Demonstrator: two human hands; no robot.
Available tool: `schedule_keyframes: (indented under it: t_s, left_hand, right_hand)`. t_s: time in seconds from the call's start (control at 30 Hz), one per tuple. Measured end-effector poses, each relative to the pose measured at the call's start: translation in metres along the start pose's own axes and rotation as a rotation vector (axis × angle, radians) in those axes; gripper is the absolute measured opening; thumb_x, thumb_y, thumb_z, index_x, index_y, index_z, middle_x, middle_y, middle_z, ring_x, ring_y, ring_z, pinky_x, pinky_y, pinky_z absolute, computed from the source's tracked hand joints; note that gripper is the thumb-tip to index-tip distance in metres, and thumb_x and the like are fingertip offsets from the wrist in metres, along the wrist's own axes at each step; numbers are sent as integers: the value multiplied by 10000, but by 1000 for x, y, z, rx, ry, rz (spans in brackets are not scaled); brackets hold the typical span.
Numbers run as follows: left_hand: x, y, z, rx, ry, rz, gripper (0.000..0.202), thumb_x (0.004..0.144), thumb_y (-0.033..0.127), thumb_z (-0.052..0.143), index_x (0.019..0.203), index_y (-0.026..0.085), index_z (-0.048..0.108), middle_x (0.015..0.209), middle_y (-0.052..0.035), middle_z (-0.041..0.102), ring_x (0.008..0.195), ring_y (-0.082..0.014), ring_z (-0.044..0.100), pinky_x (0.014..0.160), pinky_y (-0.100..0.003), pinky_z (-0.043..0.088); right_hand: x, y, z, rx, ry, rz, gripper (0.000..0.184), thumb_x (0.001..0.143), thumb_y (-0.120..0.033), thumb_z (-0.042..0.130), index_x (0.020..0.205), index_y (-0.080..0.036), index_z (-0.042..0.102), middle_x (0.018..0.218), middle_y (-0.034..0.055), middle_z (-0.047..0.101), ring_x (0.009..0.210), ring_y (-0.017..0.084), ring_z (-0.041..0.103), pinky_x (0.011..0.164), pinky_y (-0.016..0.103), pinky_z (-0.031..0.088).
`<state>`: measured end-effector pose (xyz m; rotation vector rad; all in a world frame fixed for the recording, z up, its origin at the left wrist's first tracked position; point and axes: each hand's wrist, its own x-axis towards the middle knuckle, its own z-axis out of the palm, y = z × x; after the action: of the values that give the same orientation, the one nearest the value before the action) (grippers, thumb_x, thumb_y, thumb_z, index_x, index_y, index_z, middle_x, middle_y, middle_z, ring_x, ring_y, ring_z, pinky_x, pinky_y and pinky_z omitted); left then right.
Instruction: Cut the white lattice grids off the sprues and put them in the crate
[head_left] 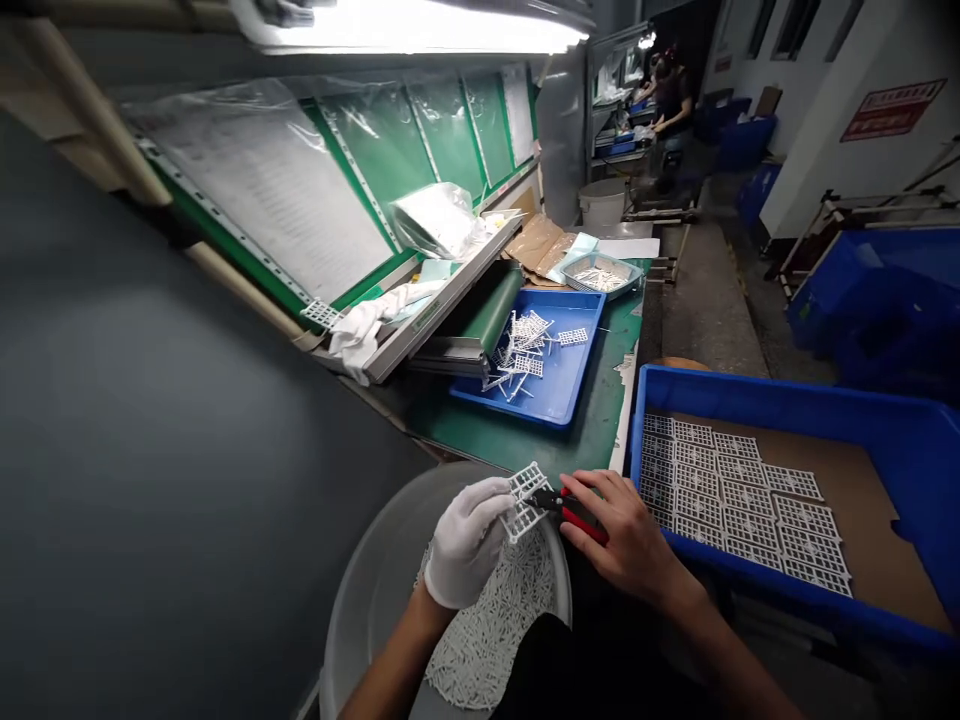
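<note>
My left hand (pixel 466 545), in a white glove, pinches a white plastic grid piece (pixel 529 482) by its left side. Bare and wrapped round the red handles of black-jawed nippers (pixel 581 518) is my right hand (pixel 626 530). The nippers' jaws reach over the middle of the grid piece; whether they are closed on it I cannot tell. Below both hands stands a round tub (pixel 375 545), with many small white plastic offcuts (pixel 487 640) in it.
A blue tray (pixel 559 395) with loose white grid pieces lies on the green bench, at the end of a conveyor belt (pixel 487 305). To the right, a large blue bin (pixel 885 420) holds grid pieces in rows on cardboard. A clear container (pixel 626 285) stands farther back. Another person (pixel 671 105) sits in the distance.
</note>
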<state>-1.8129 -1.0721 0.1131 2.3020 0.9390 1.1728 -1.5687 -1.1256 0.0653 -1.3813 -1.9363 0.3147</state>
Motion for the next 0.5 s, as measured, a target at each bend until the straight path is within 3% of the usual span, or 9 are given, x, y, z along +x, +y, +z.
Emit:
schedule_keyframes:
  t_s: [0.13,0.27,0.33,0.4,0.47,0.5]
  left_hand:
    - [-26,19,-25,-81,29,-54,253,883,118,610,1072,254,709,1199,-99,684,1138,-239,647,973,-400,549]
    - [-63,26,-26,-318,199,-348,353,903,321,596,1245,231,614,1248,-125,653,1297,-288,539,1104,-473,448]
    - [-77,21,-16,-419,342,-520,491,825,472,661,1234,207,605,1168,-138,677,1296,-323,535,1103,-470,449]
    - [-80,14,-5,-475,568,-660,585,718,586,712,1152,203,630,1075,-136,701,1238,-348,575,1054,-445,495]
    - [-75,11,1,-608,798,-765,645,680,702,666,1100,213,642,1021,-123,719,1152,-355,627,994,-441,539]
    - [-72,12,1,-697,848,-815,669,675,749,629,1088,223,647,1004,-114,729,1112,-355,649,971,-445,554]
  right_hand:
    - [-2,-29,7,16,16,-31,506,975,-437,541,1431,-227,479,1309,117,572,1189,287,531,1006,483,465]
    - [-3,-68,30,134,94,78,433,964,-477,544,1308,-214,565,1203,127,615,1088,293,587,940,463,509]
    - [-6,-94,49,213,112,135,330,967,-467,532,1192,-238,610,1128,109,635,1033,279,609,901,438,527]
    - [-10,-116,70,248,139,147,279,965,-455,522,1148,-263,612,1066,96,641,967,269,627,844,422,542]
    - [-11,-128,89,200,201,76,317,957,-456,511,1202,-266,579,1056,111,641,927,285,632,788,437,544]
    - [-10,-129,94,149,243,5,362,951,-462,508,1243,-255,554,1070,126,640,932,301,630,775,452,540]
